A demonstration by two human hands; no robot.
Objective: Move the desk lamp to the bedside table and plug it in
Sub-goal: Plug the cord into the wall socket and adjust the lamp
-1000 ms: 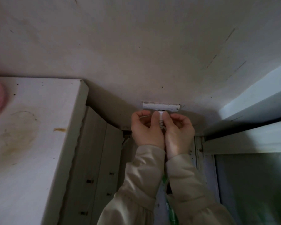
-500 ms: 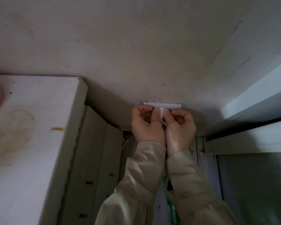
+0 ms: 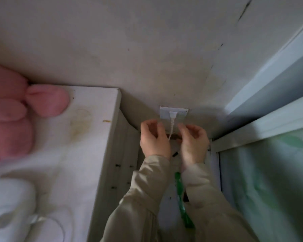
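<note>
From the head camera we look down a dim, scuffed grey wall into the narrow gap beside a white bedside table [image 3: 87,154]. A small white plug [image 3: 172,114] sits pushed into a white rectangular wall socket plate [image 3: 164,111] low on the wall. From the plug a thin white twisted cord [image 3: 171,127] hangs downward and passes between our two hands.

Our left hand [image 3: 154,138] is just left of the cord, fingers loosely curled and released, gripping nothing. Our right hand [image 3: 193,141] is just right of the cord, fingers likewise curled and empty; we see neither hand pinching the cord. Both arms wear beige fabric sleeves [image 3: 147,198].

On the table top, at the far left, lies a pink plush toy [image 3: 16,109]. At the lower left corner a blurred white rounded object [image 3: 9,205] rests on the table, with a thin white wire [image 3: 59,224] looping beside it; we cannot tell whether this is the lamp. A green strap [image 3: 181,201] hangs between the sleeves.
</note>
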